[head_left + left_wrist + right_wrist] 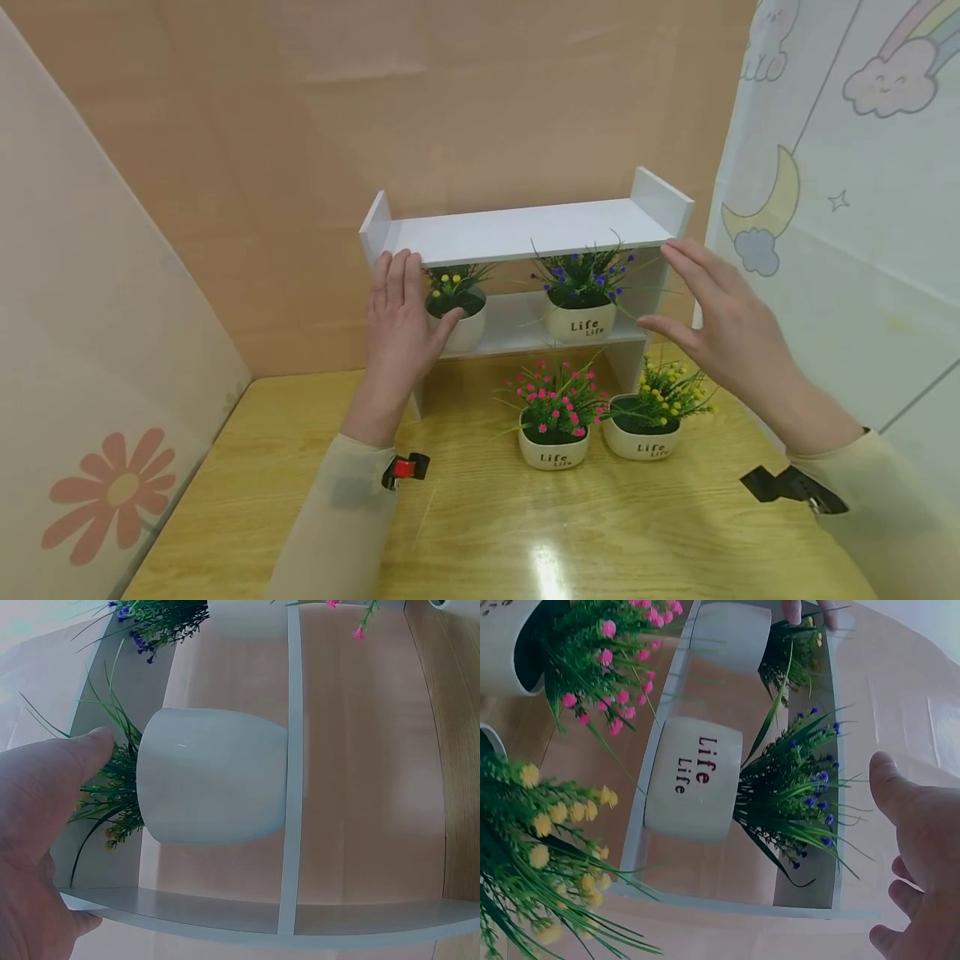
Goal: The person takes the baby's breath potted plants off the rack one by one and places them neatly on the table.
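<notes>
A white two-tier shelf [510, 233] stands against the back wall. My left hand [397, 312] lies at its upper left corner, fingers extended over the front edge and thumb spread in front of a yellow-flowered potted plant [465, 329]. At the upper right corner, my right hand [723, 312] is held with fingers extended and thumb apart; the right wrist view shows a gap between that hand and the shelf. A blue-flowered potted plant [581, 321], its pot marked "Life", sits on the middle board, right of the yellow one. Neither hand holds a plant.
On the wooden table [465, 525], in front of the shelf, stand a pink-flowered potted plant [553, 450] and another yellow-flowered potted plant [645, 442]. Printed panels flank the table: a flower panel [112, 333] on the left, a moon-and-cloud panel [862, 250] on the right.
</notes>
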{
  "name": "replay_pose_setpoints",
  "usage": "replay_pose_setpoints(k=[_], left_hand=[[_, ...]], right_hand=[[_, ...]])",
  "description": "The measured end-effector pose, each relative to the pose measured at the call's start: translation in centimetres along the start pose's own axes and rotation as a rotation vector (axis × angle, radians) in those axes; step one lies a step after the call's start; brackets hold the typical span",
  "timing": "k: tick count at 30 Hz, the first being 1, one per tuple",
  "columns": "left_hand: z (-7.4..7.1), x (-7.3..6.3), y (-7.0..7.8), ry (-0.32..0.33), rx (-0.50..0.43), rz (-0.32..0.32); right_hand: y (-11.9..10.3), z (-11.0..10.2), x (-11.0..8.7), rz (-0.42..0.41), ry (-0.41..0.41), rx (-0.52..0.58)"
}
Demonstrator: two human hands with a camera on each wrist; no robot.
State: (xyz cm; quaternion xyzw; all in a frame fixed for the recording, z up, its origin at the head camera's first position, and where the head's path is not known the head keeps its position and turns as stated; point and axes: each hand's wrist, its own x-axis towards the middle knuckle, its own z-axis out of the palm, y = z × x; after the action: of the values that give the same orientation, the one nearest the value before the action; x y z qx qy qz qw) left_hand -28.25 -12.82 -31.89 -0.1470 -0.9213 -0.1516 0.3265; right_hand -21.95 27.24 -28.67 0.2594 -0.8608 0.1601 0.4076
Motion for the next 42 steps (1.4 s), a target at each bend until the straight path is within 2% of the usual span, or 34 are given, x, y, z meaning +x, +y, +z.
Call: replay_pose_setpoints(k=[11, 20, 31, 42], left_hand=[[0.2, 0.1, -0.3, 0.01, 0.015, 0.028], [0.3, -0.1, -0.4, 0.01, 0.03, 0.032], [0.2, -0.1, -0.3, 0.009, 0.023, 0.031], [-0.3, -0.2, 0.1, -0.003, 0.027, 0.014]], right_hand=[[1.8, 0.6, 2.6, 0.062, -0.107, 0.031], [2.4, 1.8, 3.9, 0.099, -0.2, 0.03], [3.0, 2.5, 4.2, 0.153, -0.273, 0.027], [3.6, 3.1, 4.0, 0.159, -0.278, 0.05]])
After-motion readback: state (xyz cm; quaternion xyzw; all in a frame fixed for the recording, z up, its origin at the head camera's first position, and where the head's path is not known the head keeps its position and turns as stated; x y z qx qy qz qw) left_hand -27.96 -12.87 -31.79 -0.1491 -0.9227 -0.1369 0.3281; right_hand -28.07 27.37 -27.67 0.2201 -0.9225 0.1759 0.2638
